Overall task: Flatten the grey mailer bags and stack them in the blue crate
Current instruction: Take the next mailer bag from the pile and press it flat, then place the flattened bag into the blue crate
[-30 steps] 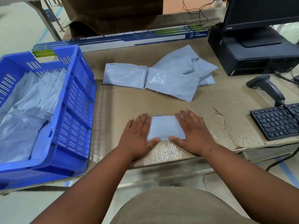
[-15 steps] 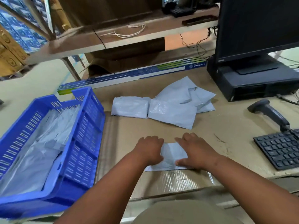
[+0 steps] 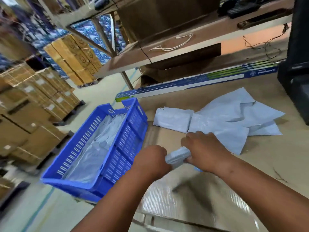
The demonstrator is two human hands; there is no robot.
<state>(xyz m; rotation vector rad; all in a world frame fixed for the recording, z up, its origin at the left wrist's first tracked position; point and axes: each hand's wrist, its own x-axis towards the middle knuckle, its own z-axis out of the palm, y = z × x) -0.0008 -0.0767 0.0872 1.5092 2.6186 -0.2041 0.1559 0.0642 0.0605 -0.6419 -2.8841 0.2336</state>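
Grey folded mailer bag (image 3: 178,156) is gripped at both ends between the left hand (image 3: 151,160) and right hand (image 3: 203,149), lifted just off the table, so the carry looks underway, calling for a leftward swing into the blue crate (image 3: 127,139).

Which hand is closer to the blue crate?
The left. The left hand grips one end of a grey mailer bag just beside the blue crate's near wall. The right hand grips the other end, farther from the crate.
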